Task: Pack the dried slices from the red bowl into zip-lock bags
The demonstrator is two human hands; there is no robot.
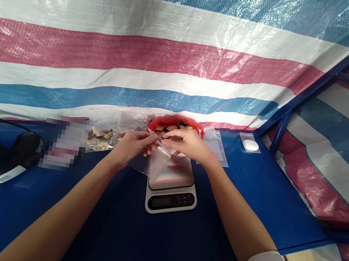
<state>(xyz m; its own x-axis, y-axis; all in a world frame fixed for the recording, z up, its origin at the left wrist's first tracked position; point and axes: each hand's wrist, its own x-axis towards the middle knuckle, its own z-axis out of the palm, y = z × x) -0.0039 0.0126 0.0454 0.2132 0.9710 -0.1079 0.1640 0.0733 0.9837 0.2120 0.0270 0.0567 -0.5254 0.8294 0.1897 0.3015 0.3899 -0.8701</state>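
Note:
My left hand [132,145] pinches the edge of a clear plastic bag [165,149], its fingers closed. On the bag's other side my right hand [189,143] has its fingers bent at the same edge, closed on the plastic. The bag hangs over the steel plate of a white kitchen scale [171,176]; whether it touches the plate I cannot tell. Just behind my hands lies a red bag [153,123] holding brown, dried-looking slices [171,127], partly hidden by my right hand. Left of it, clear bags of similar tan pieces [99,137] lie on the table.
Flat clear bags [217,146] lie right of the red bag. Farther right, a white oval object [250,145] rests on a small bag. Black straps [18,152] lie at the left on the blue table [244,192]. A striped tarp [140,55] stands close behind.

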